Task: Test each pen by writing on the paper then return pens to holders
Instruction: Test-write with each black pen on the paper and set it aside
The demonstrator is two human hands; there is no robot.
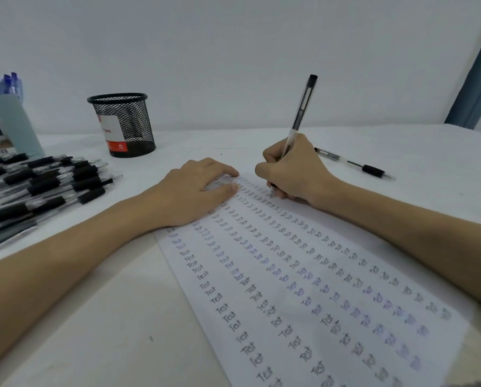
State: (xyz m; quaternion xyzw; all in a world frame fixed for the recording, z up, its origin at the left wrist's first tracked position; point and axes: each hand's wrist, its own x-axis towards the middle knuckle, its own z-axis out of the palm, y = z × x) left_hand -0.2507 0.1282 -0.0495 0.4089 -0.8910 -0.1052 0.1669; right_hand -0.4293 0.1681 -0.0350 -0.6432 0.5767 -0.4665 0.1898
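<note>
Writing the next test word cleanly calls for a light, even press, so that a faint or skipping line reads as a bad pen (300, 118) and not as a clumsy stroke. We judge it best to keep the tip in the free strip at the far end of the paper (303, 289), next to the last word of that column, and to keep the letters small, since the sheet is already packed with rows of "Test". The paper lies on a smooth white table (94, 317) and could slide, so the steadying palm should stay firm while the stroke runs.

Our right hand (292, 171) is curled tightly round the pen, fingers and thumb pinching its lower barrel, the capped end pointing up and away, the tip on or just above the sheet; we cannot tell which. Our left hand (197, 191) lies flat, fingers straight and together, pressing the far left part of the paper and holding nothing.

A second pen (355, 164) lies on the table just beyond the right wrist. A large heap of black-grip pens (43, 182) lies at the left, well apart from the sheet. The mesh holder (122, 124) stands upright behind the left hand, and we see no pens standing in it, so the return step looks largely undone.
</note>
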